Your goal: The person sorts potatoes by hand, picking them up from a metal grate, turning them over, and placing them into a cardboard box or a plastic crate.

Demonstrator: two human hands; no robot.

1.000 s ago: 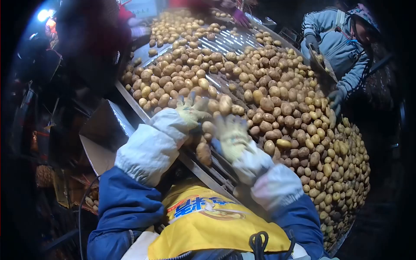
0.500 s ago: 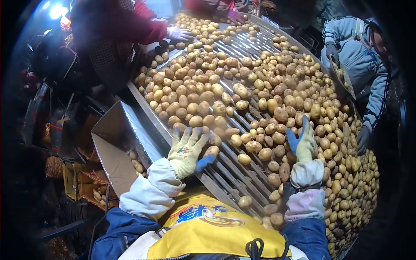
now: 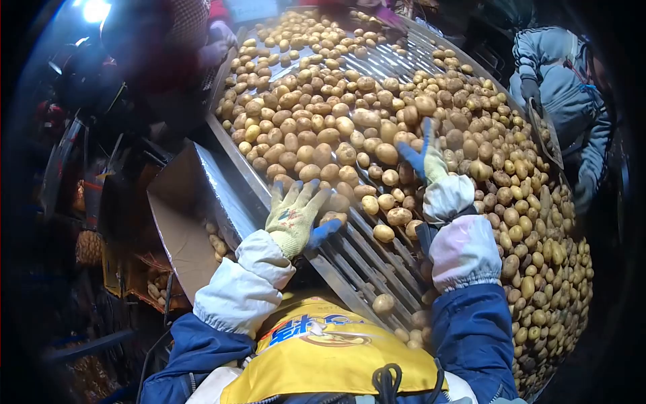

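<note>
Many loose potatoes [image 3: 309, 138] cover a slatted metal sorting table [image 3: 356, 262]. My left hand [image 3: 295, 214], in a cream glove with blue fingertips, rests at the table's left edge with fingers spread, against the nearest potatoes. Farther out and to the right, my right hand [image 3: 427, 153] reaches over the pile, thumb and fingers apart, touching potatoes; it grips none that I can see. Bare slats show between my forearms, with a single potato [image 3: 383, 304] lying on them.
An open cardboard box [image 3: 176, 214] with some potatoes inside stands left of the table. Crates and sacks [image 3: 158, 283] sit lower left. A co-worker in grey-blue [image 3: 555, 74] leans in at right holding a flat scoop-like thing. Another person's gloved hand [image 3: 221, 34] is at upper left.
My right hand has moved forward and left over the pile, and potatoes near it have shifted. My left hand stays nearly in place. The co-worker's white-gloved hand has drawn back from the potatoes.
</note>
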